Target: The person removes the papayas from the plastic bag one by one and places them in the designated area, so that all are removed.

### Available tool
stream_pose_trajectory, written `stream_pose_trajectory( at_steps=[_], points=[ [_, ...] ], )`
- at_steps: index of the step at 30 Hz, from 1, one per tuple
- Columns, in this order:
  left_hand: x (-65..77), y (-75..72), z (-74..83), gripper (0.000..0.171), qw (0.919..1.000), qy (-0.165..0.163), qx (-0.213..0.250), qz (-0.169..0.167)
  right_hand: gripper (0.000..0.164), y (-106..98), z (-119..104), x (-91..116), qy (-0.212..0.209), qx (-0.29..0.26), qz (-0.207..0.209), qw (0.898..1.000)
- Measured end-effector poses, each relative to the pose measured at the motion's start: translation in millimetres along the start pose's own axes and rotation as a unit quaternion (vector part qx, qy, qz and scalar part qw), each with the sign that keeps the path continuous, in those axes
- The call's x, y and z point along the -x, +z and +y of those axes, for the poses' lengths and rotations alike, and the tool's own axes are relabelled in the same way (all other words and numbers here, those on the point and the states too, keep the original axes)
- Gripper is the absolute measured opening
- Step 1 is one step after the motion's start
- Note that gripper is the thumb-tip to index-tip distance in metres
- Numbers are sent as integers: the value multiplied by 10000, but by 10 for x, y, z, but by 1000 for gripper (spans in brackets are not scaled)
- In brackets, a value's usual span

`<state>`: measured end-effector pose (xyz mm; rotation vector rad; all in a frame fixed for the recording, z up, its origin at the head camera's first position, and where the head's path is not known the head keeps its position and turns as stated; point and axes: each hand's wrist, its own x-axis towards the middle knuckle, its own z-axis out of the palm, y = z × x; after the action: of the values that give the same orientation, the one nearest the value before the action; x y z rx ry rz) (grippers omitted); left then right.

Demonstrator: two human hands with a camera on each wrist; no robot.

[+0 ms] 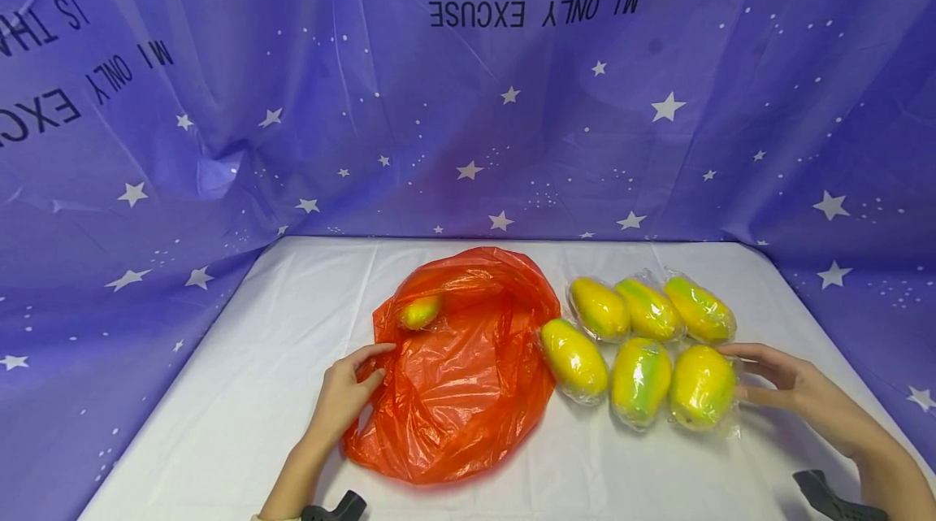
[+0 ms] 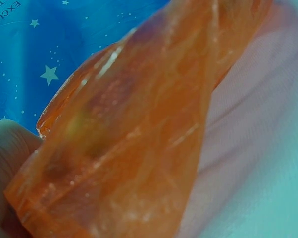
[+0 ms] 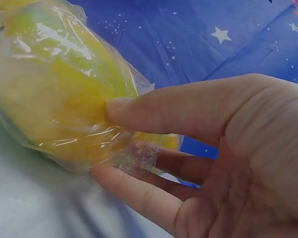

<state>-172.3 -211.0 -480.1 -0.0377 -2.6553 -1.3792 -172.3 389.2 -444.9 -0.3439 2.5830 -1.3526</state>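
Observation:
A red plastic bag (image 1: 468, 391) lies with its mouth spread on the table, and a yellow-green mango (image 1: 420, 312) shows inside it. My left hand (image 1: 342, 395) pinches the bag's left edge between thumb and fingers; in the left wrist view the thin film (image 2: 139, 148) hides most of that grip. On the right, my right hand (image 1: 812, 395) reaches a mango (image 1: 702, 387) in clear wrap, at the near right end of a group. Its thumb (image 3: 159, 111) and fairly straight fingers touch the fruit's side in the right wrist view.
Several more wrapped mangoes sit close together in two rows, among them a far one (image 1: 699, 308) and one touching the bag's right edge (image 1: 574, 361). A white cloth (image 1: 219, 423) covers the table. Behind hangs a purple star-printed curtain (image 1: 468, 123).

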Motion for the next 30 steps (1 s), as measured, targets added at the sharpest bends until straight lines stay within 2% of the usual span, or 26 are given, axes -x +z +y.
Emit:
stream_pose_trajectory(
  at_steps=[8, 16, 26, 30],
  points=[
    [-2, -2, -6, 38, 10000, 42, -37, 9, 50, -12, 20, -2, 115, -52, 4, 9999],
    [-1, -1, 0, 38, 10000, 30, -32, 22, 50, -15, 1, 7, 159, 261, 44, 9995],
    [-8, 0, 9, 39, 9999, 75, -62, 88, 50, -42, -23, 31, -41, 659, 269, 9975],
    [-6, 0, 10, 39, 9999, 56, -52, 91, 50, -51, -35, 30, -283, 717, 568, 9954]
  ],
)
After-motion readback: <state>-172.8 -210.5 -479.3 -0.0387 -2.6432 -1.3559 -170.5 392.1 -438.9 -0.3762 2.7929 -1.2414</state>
